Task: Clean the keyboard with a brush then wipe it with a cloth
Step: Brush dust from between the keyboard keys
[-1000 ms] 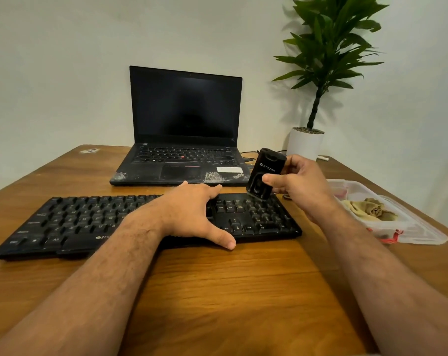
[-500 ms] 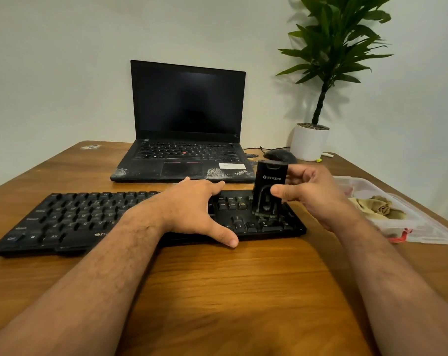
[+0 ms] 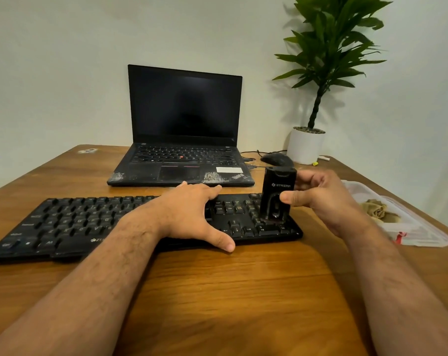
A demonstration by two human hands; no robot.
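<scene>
Black and long, the keyboard (image 3: pixel 94 222) lies flat on the wooden table (image 3: pixel 217 291), running from far out past the left forearm to just under the right hand. The left hand (image 3: pixel 192 214) rests palm down on its middle-right part, fingers straight and spread toward the far edge, thumb stretched along the near edge and touching the table. To the right of that hand, the right hand (image 3: pixel 320 199) pinches the brush (image 3: pixel 275 196), a black upright block with a printed logo, thumb on its near face and fingers curled round its far side. The brush stands upright over the number pad at the keyboard's right end, its lower end down at the keys; whether the bristles touch them cannot be told. A gap of bare keys lies between the two hands. Right of the right hand, apart from the keyboard, a clear plastic tray (image 3: pixel 423 237) holds a crumpled tan cloth (image 3: pixel 377 211). Beyond the left hand sits an open laptop (image 3: pixel 184 140) with a dark screen; beyond the right hand are a dark mouse (image 3: pixel 277 158) and a potted plant (image 3: pixel 318 80).
</scene>
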